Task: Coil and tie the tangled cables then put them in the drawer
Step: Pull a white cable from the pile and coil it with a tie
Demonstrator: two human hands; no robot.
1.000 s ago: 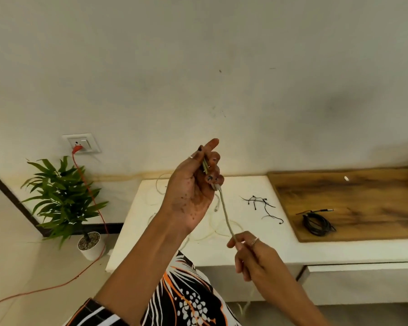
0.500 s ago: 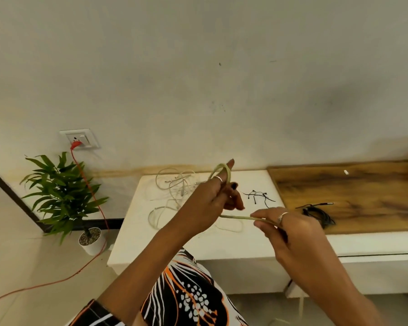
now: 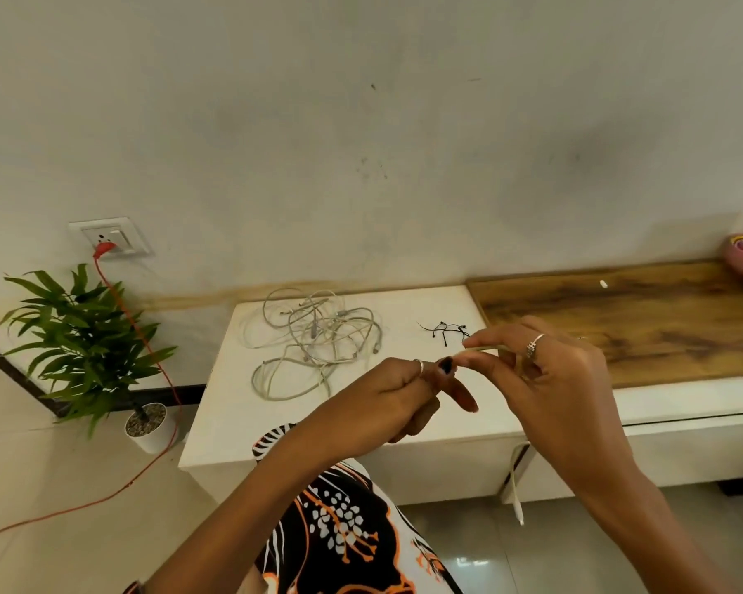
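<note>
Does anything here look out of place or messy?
Yes. A tangle of pale cables sprawls uncoiled on the white cabinet top, with loose black ties beside it. One cable end dangles down the cabinet front, below the right hand. An orange cord trails across the floor.

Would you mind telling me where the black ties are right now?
In the head view, the black ties lie on the white cabinet top, right of the tangled cables and just left of the wooden board, beyond the right hand.
</note>
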